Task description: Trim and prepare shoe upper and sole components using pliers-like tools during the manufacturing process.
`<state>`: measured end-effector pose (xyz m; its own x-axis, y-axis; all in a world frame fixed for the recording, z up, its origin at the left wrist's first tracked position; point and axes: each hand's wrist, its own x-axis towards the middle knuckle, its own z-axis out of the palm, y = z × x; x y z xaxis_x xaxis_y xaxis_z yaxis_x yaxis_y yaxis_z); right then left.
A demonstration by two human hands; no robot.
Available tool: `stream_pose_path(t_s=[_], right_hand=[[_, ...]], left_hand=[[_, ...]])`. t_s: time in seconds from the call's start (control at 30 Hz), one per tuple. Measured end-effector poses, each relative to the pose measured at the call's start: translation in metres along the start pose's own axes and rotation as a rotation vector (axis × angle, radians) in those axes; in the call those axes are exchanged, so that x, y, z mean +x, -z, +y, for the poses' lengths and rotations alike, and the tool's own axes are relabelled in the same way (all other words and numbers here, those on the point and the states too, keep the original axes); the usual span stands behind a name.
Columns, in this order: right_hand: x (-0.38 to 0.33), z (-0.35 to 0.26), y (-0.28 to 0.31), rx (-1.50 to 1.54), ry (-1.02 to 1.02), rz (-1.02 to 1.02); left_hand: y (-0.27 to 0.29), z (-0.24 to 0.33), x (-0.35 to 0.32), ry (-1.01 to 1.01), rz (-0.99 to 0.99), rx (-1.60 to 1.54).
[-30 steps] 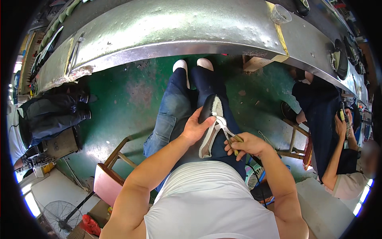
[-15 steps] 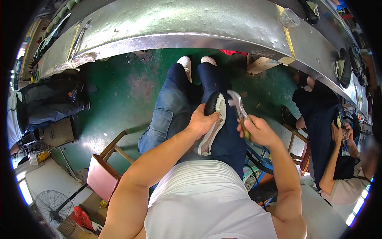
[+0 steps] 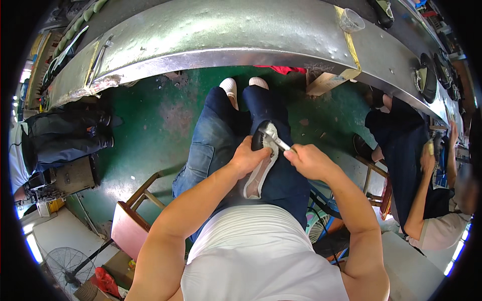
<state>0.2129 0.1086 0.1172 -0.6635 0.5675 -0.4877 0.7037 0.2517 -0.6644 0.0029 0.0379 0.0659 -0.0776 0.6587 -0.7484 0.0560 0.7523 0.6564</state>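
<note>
On my right thigh lies a black shoe (image 3: pixel 255 185), its pale underside turned up and a whitish rim showing around the sole. My left hand (image 3: pixel 248 158) is closed on the shoe's side near the toe, thumb pressed on the underside. My right hand (image 3: pixel 309 160) grips the handle of a hammer (image 3: pixel 278 142). The metal head is over the toe half of the shoe and seems to touch it; exact contact is hard to make out. My fingers hide most of the handle.
A metal-topped bench (image 3: pixel 221 37) runs across in front, with a clear plastic cup (image 3: pixel 351 20) and black shoes (image 3: pixel 428 78) on it. A pink-seated chair (image 3: pixel 129 228) and a fan (image 3: pixel 68 271) stand at the left. Another person (image 3: pixel 437 210) works at the right.
The hammer has come down and left from beside the shoe onto its toe half, my right hand moving with it. My left hand keeps its hold on the shoe.
</note>
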Motion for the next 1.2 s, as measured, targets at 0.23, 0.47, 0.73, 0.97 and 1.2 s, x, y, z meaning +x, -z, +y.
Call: stream_pose_path(t_s=[0.23,0.47,0.73,0.97,1.2], right_hand=[[-0.047,-0.001,0.004,0.291,-0.306,-0.355],[-0.054,-0.007,-0.039,-0.156,0.129,-0.058],[-0.072,0.019,-0.053,0.025,-0.089,-0.108],[-0.096,-0.011,-0.059,-0.145,0.006,-0.033],[-0.095,0.010,-0.068,-0.116,-0.094,-0.122]], left_hand=[[0.013,-0.009,0.007,0.016,-0.143,-0.226],[0.011,-0.022,0.014,-0.014,-0.152,-0.297],[0.005,-0.055,-0.007,-0.364,-0.196,0.020],[-0.009,-0.067,-0.016,-0.347,-0.179,-0.317],[-0.024,-0.059,-0.030,-0.525,0.207,0.402]])
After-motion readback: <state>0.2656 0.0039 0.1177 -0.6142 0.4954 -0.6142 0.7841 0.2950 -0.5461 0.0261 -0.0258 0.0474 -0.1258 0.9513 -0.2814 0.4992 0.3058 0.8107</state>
